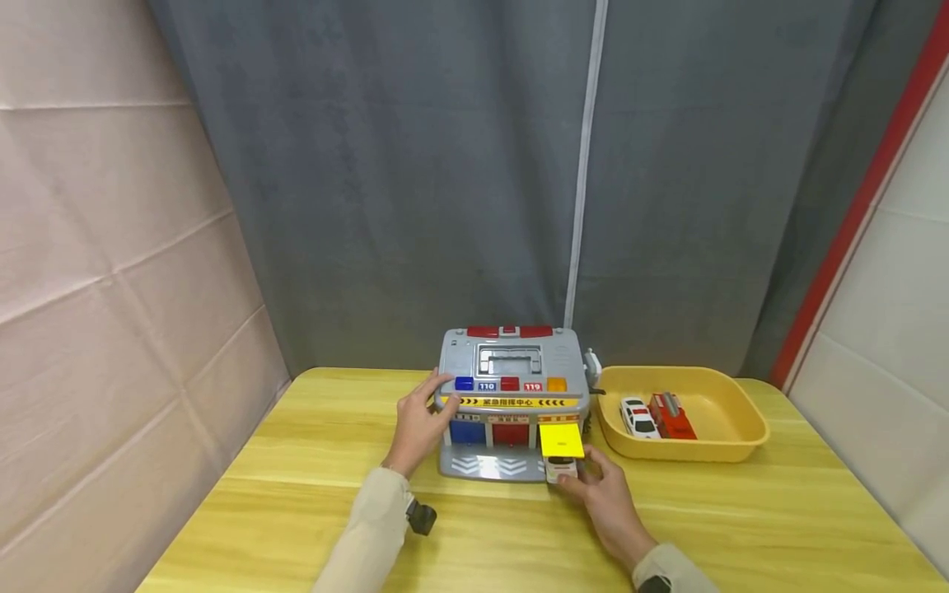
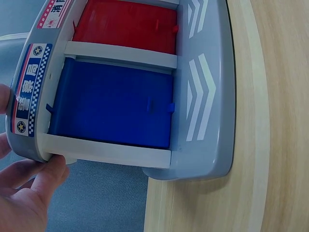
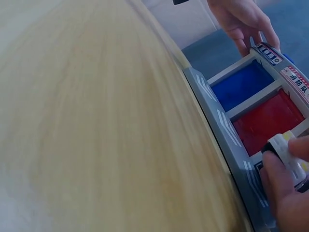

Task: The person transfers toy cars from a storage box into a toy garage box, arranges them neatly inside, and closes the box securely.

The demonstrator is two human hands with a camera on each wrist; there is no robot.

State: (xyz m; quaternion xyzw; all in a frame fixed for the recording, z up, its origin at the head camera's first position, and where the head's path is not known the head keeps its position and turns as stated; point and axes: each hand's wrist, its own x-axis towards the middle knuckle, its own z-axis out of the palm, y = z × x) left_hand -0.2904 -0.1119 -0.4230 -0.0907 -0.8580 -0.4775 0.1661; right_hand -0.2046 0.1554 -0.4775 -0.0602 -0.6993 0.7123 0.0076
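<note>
A grey toy station (image 1: 511, 362) stands on the table, its blue door (image 2: 113, 104) and red door (image 2: 126, 24) both down. Its yellow door (image 1: 561, 441) is raised at the right bay. Under that flap, a small white toy car (image 1: 561, 470) is pinched by my right hand (image 1: 608, 502); the right wrist view shows the white car (image 3: 288, 157) between thumb and fingers, over the station's front ramp. My left hand (image 1: 418, 424) grips the station's left front edge, with fingers on the top and side; in the left wrist view the left hand (image 2: 31, 193) touches the corner beside the blue door.
A yellow tray (image 1: 722, 449) stands right of the station, holding a white toy car (image 1: 638, 417) and a red toy truck (image 1: 673, 417). A grey curtain (image 1: 415, 181) hangs behind the table (image 1: 482, 543), with pale walls at both sides.
</note>
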